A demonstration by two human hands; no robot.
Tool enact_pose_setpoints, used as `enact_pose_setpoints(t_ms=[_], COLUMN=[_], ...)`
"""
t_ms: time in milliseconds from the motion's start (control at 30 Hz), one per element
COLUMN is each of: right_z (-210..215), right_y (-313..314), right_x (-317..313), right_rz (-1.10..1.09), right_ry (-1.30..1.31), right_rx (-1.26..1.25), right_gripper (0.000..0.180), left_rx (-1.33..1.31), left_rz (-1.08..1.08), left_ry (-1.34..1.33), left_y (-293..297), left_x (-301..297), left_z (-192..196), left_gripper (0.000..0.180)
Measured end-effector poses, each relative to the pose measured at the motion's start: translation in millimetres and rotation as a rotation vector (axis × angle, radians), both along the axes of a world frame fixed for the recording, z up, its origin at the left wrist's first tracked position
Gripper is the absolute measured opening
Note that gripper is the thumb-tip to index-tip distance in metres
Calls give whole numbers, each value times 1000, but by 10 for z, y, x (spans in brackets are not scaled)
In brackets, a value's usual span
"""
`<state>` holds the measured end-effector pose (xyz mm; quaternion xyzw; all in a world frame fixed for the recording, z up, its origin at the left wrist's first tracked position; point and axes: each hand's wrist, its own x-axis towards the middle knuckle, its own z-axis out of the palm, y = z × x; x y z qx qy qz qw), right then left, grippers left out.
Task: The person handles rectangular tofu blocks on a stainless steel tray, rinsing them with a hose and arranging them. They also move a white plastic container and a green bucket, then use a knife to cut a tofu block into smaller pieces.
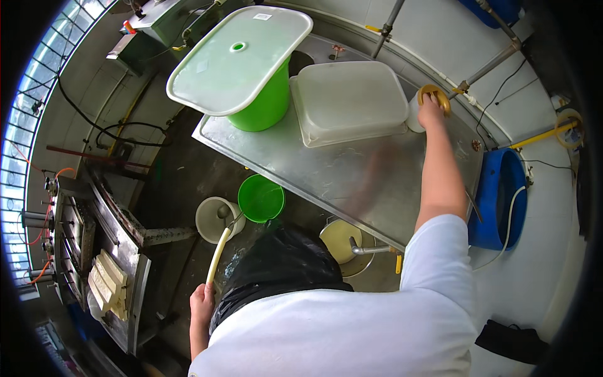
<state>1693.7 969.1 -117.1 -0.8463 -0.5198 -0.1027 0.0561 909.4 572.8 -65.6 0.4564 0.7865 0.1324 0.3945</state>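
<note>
My left hand [201, 304] is closed round the lower end of a pale yellow tube [218, 257]. The tube slants up to a white bucket [205, 221], in which a metal ladle [223, 212] shows in part. A bright green bucket [262, 200] stands right beside it on the floor. My right arm reaches far across the metal table [333, 169]. Its hand [429, 112] grips a mustard-coloured, ring-shaped piece [443, 100] at a white container [414, 115]; the fingers are partly hidden. Next to the container a translucent tub [352, 94] lies upside down.
A green bin [260, 103] topped by a wide whitish lid [232, 56] stands on the table's left. A steel pot [357, 267] with cream-coloured contents sits below the table edge, by a metal outlet pipe [374, 249]. Right is a blue barrel [499, 201]; left, a press-like bench [129, 251] with pale blocks [108, 283].
</note>
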Motion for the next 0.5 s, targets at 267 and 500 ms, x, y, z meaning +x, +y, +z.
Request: enact_pose_setpoints(t_ms=[267,500], right_z=[-282,-603], right_y=[-509,-1654], right_x=[-2616,-2992], right_rz=[597,628], right_ry=[61,243], right_rx=[-209,-532], right_gripper=[92,47], left_rx=[16,95], left_rz=[47,138], left_ry=[8,-73], left_y=[-44,-268], left_x=[-18,-72], left_z=[-81,-59], left_gripper=[48,47])
